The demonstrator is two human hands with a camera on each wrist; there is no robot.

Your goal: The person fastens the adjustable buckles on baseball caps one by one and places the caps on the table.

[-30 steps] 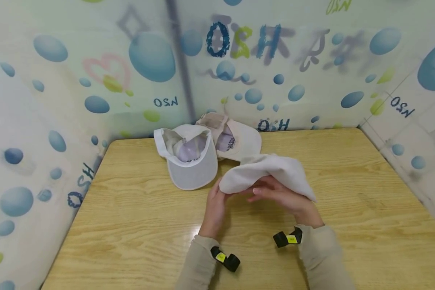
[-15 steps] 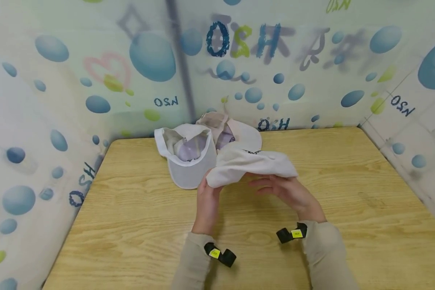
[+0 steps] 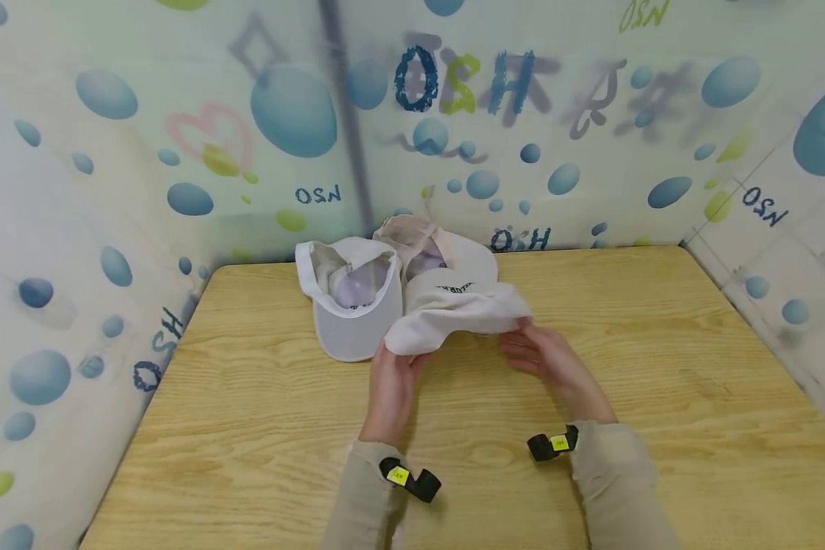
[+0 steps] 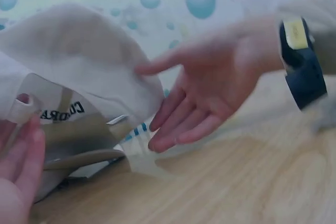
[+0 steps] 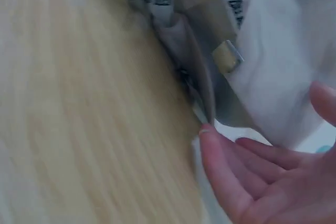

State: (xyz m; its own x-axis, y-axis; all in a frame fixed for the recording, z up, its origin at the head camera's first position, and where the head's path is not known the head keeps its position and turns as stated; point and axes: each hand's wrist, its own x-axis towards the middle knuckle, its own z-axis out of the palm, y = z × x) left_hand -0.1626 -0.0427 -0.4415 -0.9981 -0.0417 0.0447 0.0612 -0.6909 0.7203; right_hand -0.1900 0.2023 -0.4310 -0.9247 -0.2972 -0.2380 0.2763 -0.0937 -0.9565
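Observation:
An off-white baseball cap (image 3: 464,312) with dark lettering is tilted over the table, its open underside toward me. My left hand (image 3: 390,386) pinches its left edge; in the left wrist view, the fingertips (image 4: 34,135) lie just inside the rim. At the right edge is my right hand (image 3: 555,365), thumb touching the cloth and fingers fairly straight. The right wrist view shows those fingers (image 5: 226,174) at the cap's lower edge, near a small metal buckle (image 5: 227,57). Behind it are a white cap (image 3: 354,332) and a pale pinkish cap (image 3: 477,260), partly covered.
The wood-grain table (image 3: 247,428) runs back to a wall (image 3: 564,221) printed with blue and green bubbles and letters. Both resting caps sit near that wall, undersides showing. Black straps with yellow labels circle both wrists.
The held cap has moved left and slightly back, toward the two resting caps, and its lettering now shows. The right hand has slid outward to the cap's right edge, its fingers now less hidden.

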